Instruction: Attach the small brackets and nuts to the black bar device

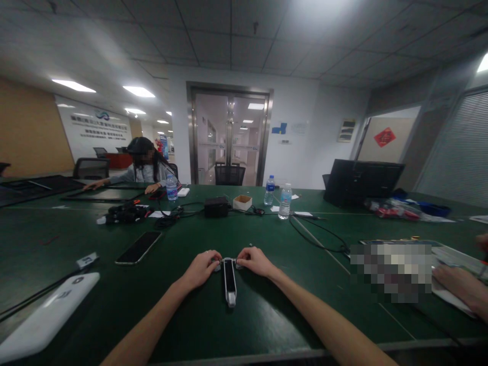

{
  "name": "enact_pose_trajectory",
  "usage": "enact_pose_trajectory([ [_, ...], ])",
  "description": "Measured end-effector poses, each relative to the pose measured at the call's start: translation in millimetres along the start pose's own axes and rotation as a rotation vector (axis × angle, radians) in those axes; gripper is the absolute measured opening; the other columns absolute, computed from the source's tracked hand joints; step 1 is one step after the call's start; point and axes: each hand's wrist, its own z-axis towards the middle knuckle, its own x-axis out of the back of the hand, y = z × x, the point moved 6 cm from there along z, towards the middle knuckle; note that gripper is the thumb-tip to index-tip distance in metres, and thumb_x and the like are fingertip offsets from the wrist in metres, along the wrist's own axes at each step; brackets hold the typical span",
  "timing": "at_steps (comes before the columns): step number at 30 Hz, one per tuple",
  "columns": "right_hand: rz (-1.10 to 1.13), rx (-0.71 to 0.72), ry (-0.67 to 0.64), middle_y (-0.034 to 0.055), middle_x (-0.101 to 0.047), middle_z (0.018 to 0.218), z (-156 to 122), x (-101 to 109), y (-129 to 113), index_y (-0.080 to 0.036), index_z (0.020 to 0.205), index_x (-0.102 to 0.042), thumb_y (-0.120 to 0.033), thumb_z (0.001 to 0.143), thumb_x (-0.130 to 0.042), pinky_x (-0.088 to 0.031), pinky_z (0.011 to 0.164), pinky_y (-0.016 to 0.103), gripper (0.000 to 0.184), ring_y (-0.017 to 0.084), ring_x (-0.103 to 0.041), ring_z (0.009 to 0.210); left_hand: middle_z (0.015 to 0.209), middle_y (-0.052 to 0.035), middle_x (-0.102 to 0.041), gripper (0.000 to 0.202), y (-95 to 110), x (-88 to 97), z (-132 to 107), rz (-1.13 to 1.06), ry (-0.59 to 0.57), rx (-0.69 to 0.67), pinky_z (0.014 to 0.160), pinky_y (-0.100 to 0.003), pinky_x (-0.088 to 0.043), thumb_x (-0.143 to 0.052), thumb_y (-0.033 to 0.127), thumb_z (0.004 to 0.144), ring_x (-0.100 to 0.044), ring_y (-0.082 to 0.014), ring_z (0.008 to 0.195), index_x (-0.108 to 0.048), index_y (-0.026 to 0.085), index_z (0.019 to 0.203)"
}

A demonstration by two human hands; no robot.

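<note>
A narrow white device with a long black face lies on the green table, its thin end towards me. Small pale pieces stick out on both sides of its far end; I cannot make out what they are. My left hand pinches the piece on the left between thumb and fingers. On the other side, my right hand pinches the right-hand piece the same way. Both wrists rest low over the table, and the fingers partly hide the pieces.
A black phone and a large white casing lie to the left. Beyond are a black box, a small open carton, cables and water bottles. One person sits at far left; another person's hand is at right.
</note>
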Motion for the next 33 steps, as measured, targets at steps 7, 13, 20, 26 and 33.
enact_pose_trajectory([
  [7, -0.023, -0.002, -0.028, 0.0011, -0.068, 0.071, -1.5, 0.9, -1.6, -0.017, 0.086, -0.072, -0.031, 0.08, -0.062, -0.039, 0.054, 0.019, 0.018, 0.011, -0.057, 0.062, 0.098, -0.0043, -0.064, 0.022, -3.7, -2.1, 1.1, -0.003, 0.003, -0.003, 0.077, -0.028, -0.046, -0.045, 0.027, 0.089, -0.059, -0.0186, 0.087, -0.062, 0.018, 0.1],
  [13, -0.043, -0.019, -0.035, -0.0014, -0.062, 0.064, -2.1, 3.7, -3.8, -0.016, 0.083, -0.071, -0.03, 0.076, -0.067, -0.034, 0.051, 0.018, 0.016, 0.009, -0.05, 0.057, 0.096, -0.004, -0.065, 0.022, -7.7, -4.9, 1.8, 0.002, 0.007, -0.027, 0.079, -0.029, -0.045, -0.046, 0.026, 0.089, -0.059, -0.0188, 0.087, -0.063, 0.019, 0.099],
  [20, -0.031, -0.029, -0.055, -0.0008, -0.062, 0.064, -0.9, 2.3, -0.6, -0.015, 0.082, -0.071, -0.033, 0.076, -0.066, -0.033, 0.051, 0.019, 0.019, 0.009, -0.049, 0.056, 0.096, -0.0034, -0.065, 0.022, -7.5, -4.4, 2.0, 0.001, 0.007, -0.024, 0.076, -0.028, -0.045, -0.046, 0.027, 0.089, -0.059, -0.018, 0.085, -0.063, 0.019, 0.1],
  [26, -0.018, -0.017, -0.08, 0.0004, -0.065, 0.068, -2.0, 2.7, -3.4, -0.016, 0.086, -0.072, -0.032, 0.079, -0.063, -0.035, 0.054, 0.019, 0.02, 0.009, -0.051, 0.059, 0.098, -0.0032, -0.064, 0.022, -5.4, -2.8, 0.5, -0.025, -0.01, -0.016, 0.077, -0.028, -0.046, -0.046, 0.028, 0.09, -0.059, -0.0176, 0.087, -0.062, 0.019, 0.102],
  [33, -0.022, 0.007, -0.075, -0.0008, -0.064, 0.067, -2.3, 2.0, -1.2, -0.016, 0.086, -0.071, -0.033, 0.079, -0.063, -0.034, 0.052, 0.018, 0.02, 0.009, -0.051, 0.058, 0.098, -0.0034, -0.064, 0.023, -7.6, -4.3, -0.2, -0.022, -0.019, -0.004, 0.078, -0.028, -0.046, -0.046, 0.028, 0.09, -0.058, -0.0178, 0.088, -0.062, 0.019, 0.102],
])
